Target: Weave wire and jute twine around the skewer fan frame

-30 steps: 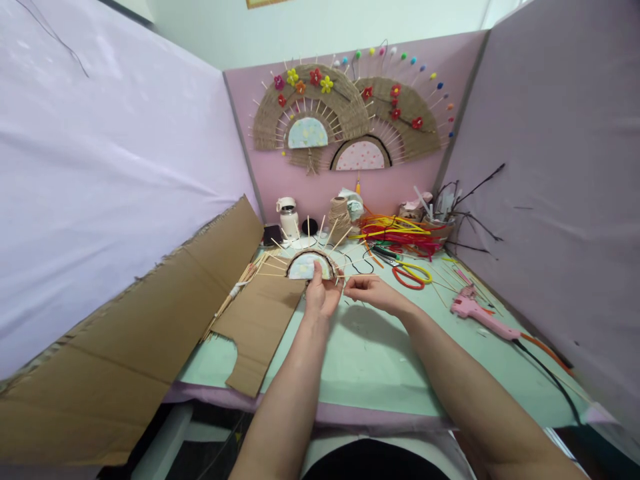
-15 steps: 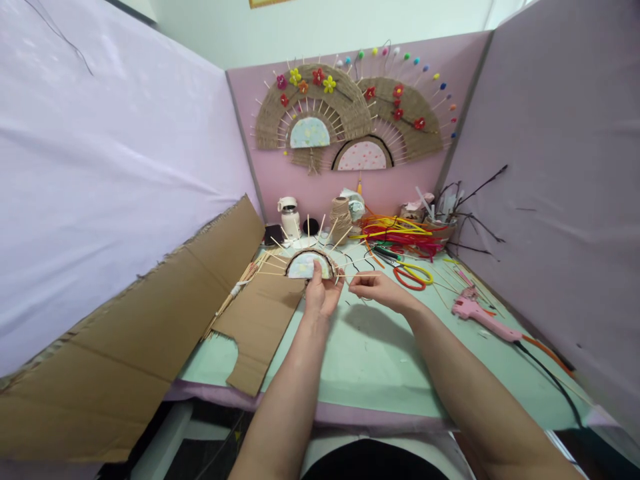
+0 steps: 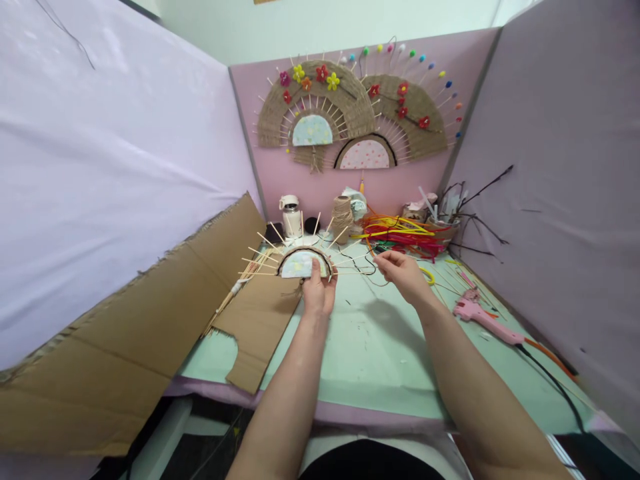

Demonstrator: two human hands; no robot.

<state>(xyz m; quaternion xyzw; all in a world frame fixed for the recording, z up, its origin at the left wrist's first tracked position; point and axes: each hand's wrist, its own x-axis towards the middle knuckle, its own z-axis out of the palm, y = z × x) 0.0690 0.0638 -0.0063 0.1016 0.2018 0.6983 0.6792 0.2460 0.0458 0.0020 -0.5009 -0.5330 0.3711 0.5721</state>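
Observation:
My left hand [image 3: 319, 292] grips the flat edge of a small half-round paper fan piece [image 3: 303, 265] with a dark rim and thin wooden sticks [image 3: 257, 257] fanning out of it. It holds the piece upright above the mint-green table [image 3: 380, 360]. My right hand [image 3: 403, 272] is pinched shut on a thin dark string [image 3: 367, 270] that runs back toward the fan piece. The string hangs slack between the two hands.
A cut cardboard sheet [image 3: 255, 320] lies left of my hands, with a larger cardboard panel [image 3: 130, 333] leaning on the left wall. A pink glue gun [image 3: 483, 323] lies right. Twine spool [image 3: 342, 213], white jar [image 3: 291, 215], coloured strips [image 3: 400, 233] stand behind. Two finished fans [image 3: 350, 113] hang on the back wall.
My right hand has moved right and up, away from the fan piece, drawing the dark string out. My left hand has lifted the fan piece a little and shifted it left.

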